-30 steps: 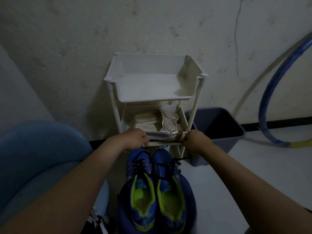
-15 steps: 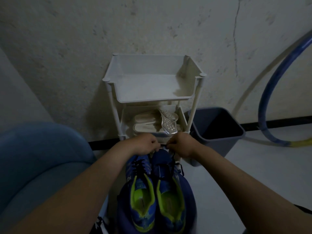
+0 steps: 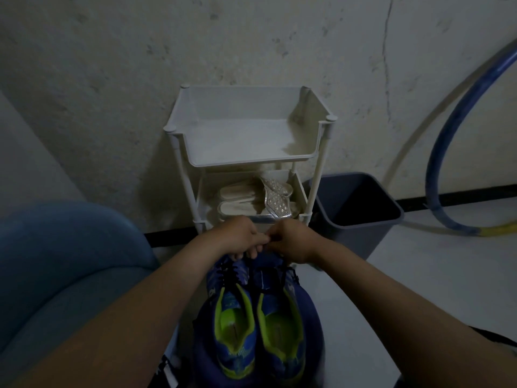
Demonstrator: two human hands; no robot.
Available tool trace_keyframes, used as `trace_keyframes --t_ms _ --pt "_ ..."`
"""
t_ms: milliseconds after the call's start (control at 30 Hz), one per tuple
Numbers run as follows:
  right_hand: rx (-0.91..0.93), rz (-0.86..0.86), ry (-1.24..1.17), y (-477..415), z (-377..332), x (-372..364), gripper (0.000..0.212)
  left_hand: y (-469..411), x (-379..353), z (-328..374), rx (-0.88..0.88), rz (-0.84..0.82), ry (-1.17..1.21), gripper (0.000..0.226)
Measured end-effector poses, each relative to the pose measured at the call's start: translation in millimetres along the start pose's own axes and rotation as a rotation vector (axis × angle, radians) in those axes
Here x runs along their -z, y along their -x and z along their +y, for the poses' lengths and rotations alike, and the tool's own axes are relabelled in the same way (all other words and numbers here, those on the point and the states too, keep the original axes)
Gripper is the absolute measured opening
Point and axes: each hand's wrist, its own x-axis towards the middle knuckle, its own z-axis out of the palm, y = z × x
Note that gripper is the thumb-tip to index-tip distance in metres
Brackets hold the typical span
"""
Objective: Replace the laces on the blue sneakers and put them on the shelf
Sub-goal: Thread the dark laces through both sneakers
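Two blue sneakers with lime-green linings stand side by side on a dark blue round seat, toes pointing away: the left sneaker (image 3: 233, 326) and the right sneaker (image 3: 282, 329). Dark laces (image 3: 228, 273) run through their eyelets. My left hand (image 3: 239, 238) and my right hand (image 3: 291, 239) meet over the toe ends, fingers curled, pinching the dark lace between them. The lace piece in my fingers is mostly hidden. Beyond my hands a white shelf (image 3: 246, 161) stands against the wall, its top tier bare.
Pale sandals (image 3: 251, 201) lie on the shelf's lower tier. A dark grey bin (image 3: 358, 217) stands right of it. A blue and yellow hoop (image 3: 444, 152) leans on the wall at right. A blue cushioned chair (image 3: 64, 261) fills the left.
My hands were apart with a lace stretched taut between them. They have come together over the toes of the sneakers, and the stretched lace is no longer visible.
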Motion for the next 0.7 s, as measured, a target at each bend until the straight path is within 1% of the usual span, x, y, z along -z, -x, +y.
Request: trace_keyframes --t_ms 67,167,233,333,433,533,633,700 --pt "-0.054 0.011 0.027 0.9 2.1 2.5 0.017 -0.3 -0.9 -0.4 0.019 -0.03 0.032 0.035" --pt "-0.076 0.006 0.039 1.3 3.5 3.4 0.019 -0.1 -3.9 0.4 0.047 -0.075 0.051 0.032" --pt "-0.061 0.007 0.043 1.9 2.0 2.2 0.021 -0.2 -4.7 0.0 0.049 -0.054 0.043 0.03" --pt "-0.018 0.048 -0.067 2.0 1.4 -0.5 0.023 -1.8 -3.0 -2.1 0.044 0.0 0.072 0.031" --pt "-0.079 0.106 -0.158 -0.4 2.3 -3.3 0.006 -2.8 -3.9 -4.3 0.047 0.007 0.123 0.031" --pt "-0.149 0.115 -0.166 0.2 3.0 -9.5 0.001 -2.3 -10.3 -7.9 0.056 -0.016 0.111 0.03" --pt "-0.214 0.101 -0.158 1.7 5.9 -13.5 0.012 -2.2 -17.4 -8.9 0.072 0.01 0.123 0.029" --pt "-0.249 0.101 -0.174 2.7 6.7 -13.2 0.013 -2.8 -20.1 -10.1 0.088 0.024 0.118 0.027"
